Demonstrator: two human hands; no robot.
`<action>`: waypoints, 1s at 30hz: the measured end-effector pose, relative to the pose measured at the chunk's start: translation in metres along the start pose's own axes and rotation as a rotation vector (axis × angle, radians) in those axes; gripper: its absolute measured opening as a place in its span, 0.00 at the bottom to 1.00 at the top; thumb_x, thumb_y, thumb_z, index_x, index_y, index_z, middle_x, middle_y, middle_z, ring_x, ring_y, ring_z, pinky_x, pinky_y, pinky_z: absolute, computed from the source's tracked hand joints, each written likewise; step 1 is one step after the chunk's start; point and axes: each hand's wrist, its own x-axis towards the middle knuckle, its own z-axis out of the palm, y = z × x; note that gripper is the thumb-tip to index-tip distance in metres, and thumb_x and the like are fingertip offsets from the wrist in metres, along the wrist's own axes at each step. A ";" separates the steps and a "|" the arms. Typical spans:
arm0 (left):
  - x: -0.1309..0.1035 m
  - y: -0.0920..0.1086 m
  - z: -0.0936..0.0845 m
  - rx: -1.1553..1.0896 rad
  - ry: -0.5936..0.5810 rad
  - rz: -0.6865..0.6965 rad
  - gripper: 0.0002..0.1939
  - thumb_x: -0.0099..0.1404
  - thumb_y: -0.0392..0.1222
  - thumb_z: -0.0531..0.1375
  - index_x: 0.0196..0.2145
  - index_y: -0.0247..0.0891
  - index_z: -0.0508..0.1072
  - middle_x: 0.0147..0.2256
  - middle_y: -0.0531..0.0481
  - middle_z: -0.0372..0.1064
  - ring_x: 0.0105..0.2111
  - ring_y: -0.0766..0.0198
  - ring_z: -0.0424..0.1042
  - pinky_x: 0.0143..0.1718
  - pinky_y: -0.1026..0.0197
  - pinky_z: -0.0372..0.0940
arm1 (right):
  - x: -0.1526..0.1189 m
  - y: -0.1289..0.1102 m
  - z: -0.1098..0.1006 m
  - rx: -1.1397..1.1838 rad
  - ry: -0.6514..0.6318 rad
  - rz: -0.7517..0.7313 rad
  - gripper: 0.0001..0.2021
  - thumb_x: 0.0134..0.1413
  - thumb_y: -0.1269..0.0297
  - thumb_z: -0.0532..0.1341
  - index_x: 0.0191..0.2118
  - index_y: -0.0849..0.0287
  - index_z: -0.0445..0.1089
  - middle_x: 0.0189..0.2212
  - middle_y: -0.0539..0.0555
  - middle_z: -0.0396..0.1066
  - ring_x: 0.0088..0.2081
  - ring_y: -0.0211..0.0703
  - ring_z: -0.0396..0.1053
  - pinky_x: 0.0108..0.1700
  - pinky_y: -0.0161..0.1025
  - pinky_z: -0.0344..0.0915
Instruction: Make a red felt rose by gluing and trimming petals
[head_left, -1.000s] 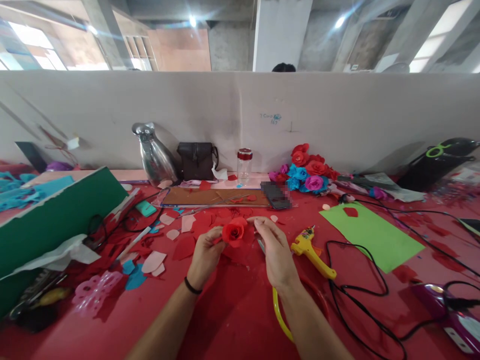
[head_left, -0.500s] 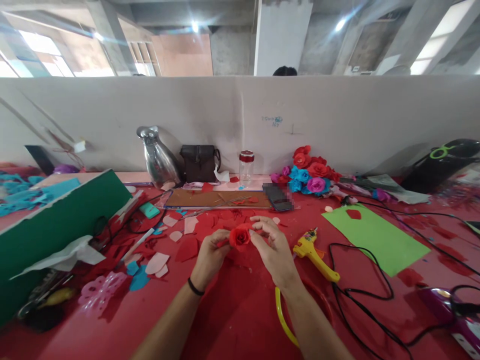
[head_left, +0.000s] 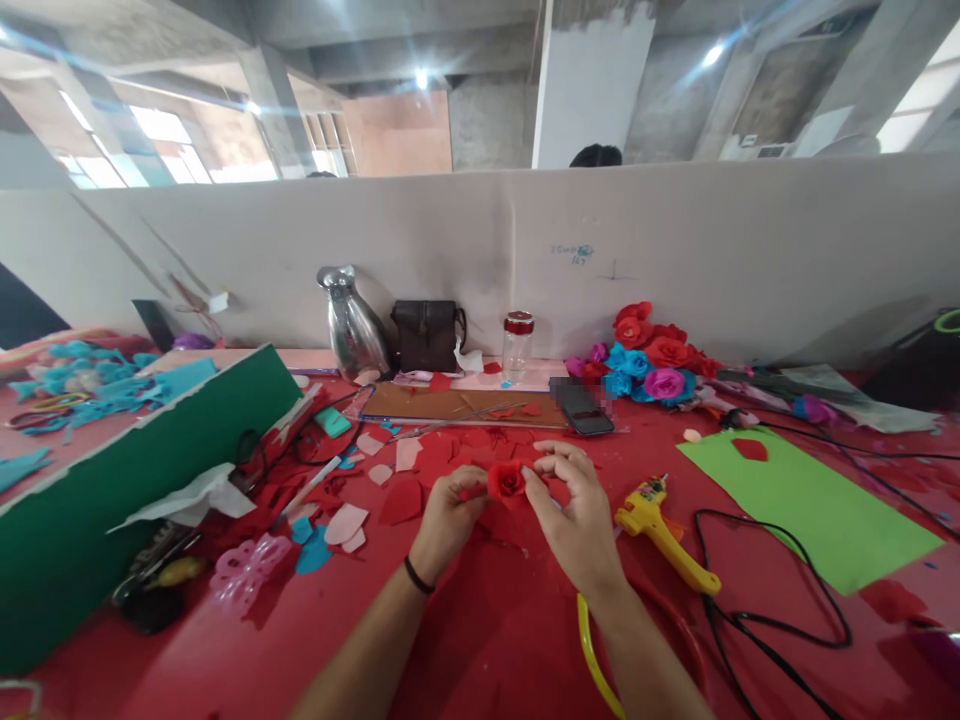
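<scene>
Where the left part of the red table (head_left: 480,660) lay, a green board (head_left: 90,540) stood up like a small wall, maybe to keep the blue paper (head_left: 97,375) behind it apart. Next came a pink lacy piece (head_left: 244,570), and then some pink paper bits (head_left: 346,522), loose but near, perhaps so they were easy to pick up. A shiny jug (head_left: 358,330) and a dark bag (head_left: 427,335) stood at the far edge, close to the pale wall (head_left: 450,240), likely so nobody would knock them.

The left hand (head_left: 450,510) had its fingers pinched on the left side of a red paper flower (head_left: 507,483), which seemed to keep it steady. The flower was over the middle of the table, and its open face was easy to see that way. The right hand (head_left: 574,510) was on its other side. Its thumb was at the flower's edge, but I could not tell if the fingers were closed on it too.

Just right of that hand lay a yellow glue gun (head_left: 649,515), near enough to grab. A bunch of paper flowers (head_left: 660,352) sat by the far edge, maybe to stay safe from squashing. Farther right lay a flat green sheet (head_left: 832,510).
</scene>
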 end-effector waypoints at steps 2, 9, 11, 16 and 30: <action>0.000 -0.002 0.000 -0.017 0.004 -0.009 0.08 0.49 0.32 0.61 0.26 0.38 0.80 0.30 0.46 0.75 0.33 0.58 0.71 0.39 0.59 0.65 | 0.000 0.001 0.000 0.004 0.009 0.003 0.06 0.52 0.62 0.59 0.28 0.56 0.67 0.39 0.57 0.68 0.45 0.49 0.65 0.48 0.47 0.60; -0.001 0.006 0.004 -0.223 0.023 -0.100 0.05 0.48 0.38 0.65 0.26 0.38 0.80 0.30 0.47 0.77 0.35 0.56 0.72 0.40 0.58 0.65 | 0.002 0.001 0.001 0.196 0.056 0.156 0.10 0.54 0.57 0.57 0.28 0.57 0.67 0.38 0.56 0.68 0.42 0.45 0.65 0.45 0.42 0.61; -0.001 0.011 0.006 -0.302 0.057 -0.141 0.05 0.45 0.40 0.67 0.24 0.38 0.79 0.27 0.48 0.77 0.33 0.56 0.73 0.38 0.58 0.66 | 0.001 0.000 0.003 0.305 0.119 0.226 0.10 0.54 0.57 0.57 0.28 0.58 0.68 0.35 0.54 0.67 0.39 0.43 0.65 0.42 0.39 0.61; 0.002 0.013 0.007 -0.420 0.247 -0.194 0.08 0.39 0.39 0.70 0.20 0.36 0.78 0.21 0.51 0.75 0.25 0.62 0.71 0.32 0.61 0.66 | -0.006 -0.003 0.013 0.537 0.273 0.489 0.10 0.51 0.55 0.58 0.28 0.57 0.67 0.27 0.48 0.67 0.32 0.40 0.64 0.35 0.36 0.60; -0.005 0.013 0.017 -0.463 0.214 -0.272 0.07 0.43 0.39 0.69 0.22 0.36 0.77 0.25 0.51 0.76 0.25 0.67 0.69 0.31 0.65 0.63 | -0.014 -0.005 0.027 0.439 -0.065 0.388 0.06 0.49 0.63 0.61 0.33 0.58 0.71 0.31 0.52 0.74 0.35 0.43 0.70 0.38 0.38 0.65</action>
